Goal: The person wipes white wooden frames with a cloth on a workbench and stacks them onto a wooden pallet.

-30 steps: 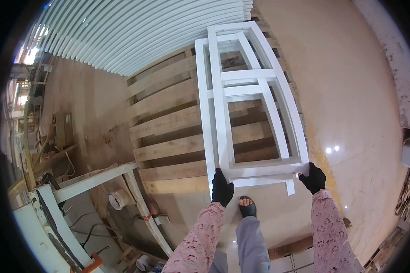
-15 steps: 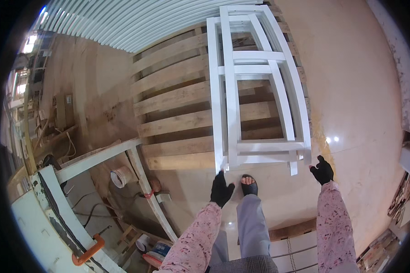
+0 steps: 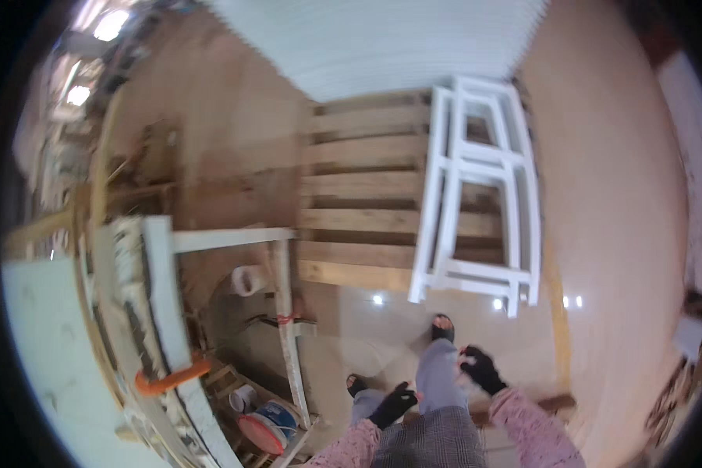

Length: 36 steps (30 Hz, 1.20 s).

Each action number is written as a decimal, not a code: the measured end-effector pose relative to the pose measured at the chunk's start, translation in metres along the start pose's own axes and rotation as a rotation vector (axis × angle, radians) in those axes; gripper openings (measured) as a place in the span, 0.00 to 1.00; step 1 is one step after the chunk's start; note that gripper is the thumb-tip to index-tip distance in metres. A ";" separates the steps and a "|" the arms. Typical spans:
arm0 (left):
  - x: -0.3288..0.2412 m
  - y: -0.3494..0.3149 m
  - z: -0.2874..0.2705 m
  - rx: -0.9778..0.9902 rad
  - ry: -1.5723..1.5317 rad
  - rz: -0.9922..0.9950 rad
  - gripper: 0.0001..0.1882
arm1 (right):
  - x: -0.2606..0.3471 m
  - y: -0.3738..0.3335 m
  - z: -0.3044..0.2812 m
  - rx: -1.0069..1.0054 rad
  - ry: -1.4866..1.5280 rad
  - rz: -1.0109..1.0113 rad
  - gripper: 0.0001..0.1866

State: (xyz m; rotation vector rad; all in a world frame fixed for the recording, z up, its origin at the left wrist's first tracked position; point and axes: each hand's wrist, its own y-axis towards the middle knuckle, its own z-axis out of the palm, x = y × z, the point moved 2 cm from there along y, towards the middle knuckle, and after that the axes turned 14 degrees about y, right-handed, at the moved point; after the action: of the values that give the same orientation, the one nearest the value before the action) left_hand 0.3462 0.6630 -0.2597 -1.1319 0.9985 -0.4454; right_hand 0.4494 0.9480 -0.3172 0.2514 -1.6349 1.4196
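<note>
Two white, ladder-like frames (image 3: 448, 222) lie stacked and slightly offset on a slatted wooden pallet (image 3: 359, 253), their near ends past its front edge. My left hand (image 3: 394, 404), in a black fingerless glove, hangs in front of my body beside my thigh, well short of the frames. My right hand (image 3: 482, 370), gloved the same way, is by my other leg, nearer to the frames' near end but apart from them. Both hands hold nothing, and their fingers are loosely apart, somewhat blurred by motion.
Ribbed pale strips (image 3: 390, 47) lie stacked across the pallet's far end. To my left stands a white-topped workbench (image 3: 168, 296) with an orange clamp (image 3: 171, 376). Under it are a paint bucket (image 3: 267, 427) and a white pot (image 3: 248, 281). A wooden piece (image 3: 558, 403) lies by my right forearm.
Both hands have drawn back from the near end of the white frames toward my body and closer together. The view has shifted left, with more of the workbench in sight.
</note>
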 end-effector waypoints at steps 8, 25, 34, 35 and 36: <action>-0.132 -0.210 -0.097 -0.489 -0.437 0.356 0.23 | 0.262 -0.053 0.241 0.507 0.111 -0.151 0.17; 0.140 -0.583 -0.312 -0.688 -0.923 0.697 0.22 | 0.330 -0.330 0.748 1.621 -0.828 -1.136 0.19; 0.479 -0.853 -0.312 -2.200 0.015 -1.202 0.30 | 0.259 -0.370 0.844 1.424 -0.644 -0.471 0.18; 0.490 -0.877 -0.300 -2.120 -0.008 -1.334 0.29 | 0.254 -0.378 0.850 1.454 -0.606 -0.429 0.20; 0.501 -0.883 -0.292 -2.129 -0.031 -1.363 0.29 | 0.242 -0.362 0.855 1.475 -0.648 -0.429 0.24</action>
State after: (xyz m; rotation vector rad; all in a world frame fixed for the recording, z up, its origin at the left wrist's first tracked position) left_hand 0.5136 -0.2196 0.2959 -3.7296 0.1043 -0.2216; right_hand 0.1337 0.1944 0.1851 1.8959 -0.5208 2.0148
